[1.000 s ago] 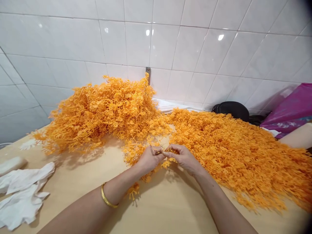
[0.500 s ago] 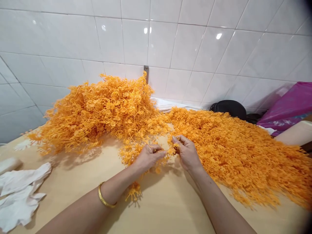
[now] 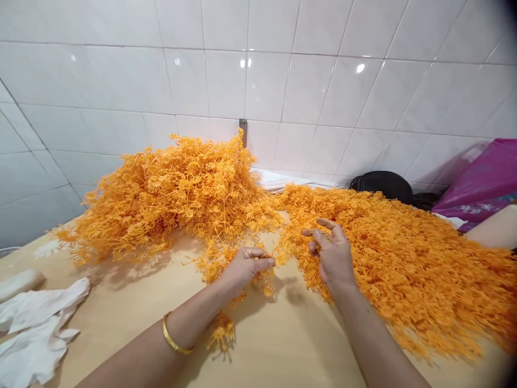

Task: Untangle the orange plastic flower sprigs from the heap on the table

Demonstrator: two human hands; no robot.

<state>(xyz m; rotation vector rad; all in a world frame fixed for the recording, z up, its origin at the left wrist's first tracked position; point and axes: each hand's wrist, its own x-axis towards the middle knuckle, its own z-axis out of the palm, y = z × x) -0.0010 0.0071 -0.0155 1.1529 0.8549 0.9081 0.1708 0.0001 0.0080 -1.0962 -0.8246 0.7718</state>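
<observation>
My left hand [image 3: 247,269], with a gold bangle [image 3: 172,337] on the wrist, is closed in a pinch on an orange plastic sprig [image 3: 218,264]. Its thin stem shows at the thumb and forefinger, and one star-shaped tip [image 3: 222,331] hangs below the wrist. My right hand [image 3: 333,258] is raised to the right, fingers apart, with nothing visible in it. It hovers at the near left side of a wide spread of loose orange pieces [image 3: 404,269]. Behind my left hand rises a tall tangled heap of orange branching sprigs [image 3: 189,188].
White cloth gloves [image 3: 40,318] lie on the tan tabletop [image 3: 283,350] at the left. Along the white tiled wall [image 3: 266,86] at the back are a black rounded case [image 3: 382,185] and a purple bag [image 3: 480,175]. A metal bracket [image 3: 243,129] is fixed to the wall.
My right hand has left the sprig, moved right and slightly away from my left hand, and opened its fingers. My left hand keeps its pinch in nearly the same place. The view has tilted up slightly.
</observation>
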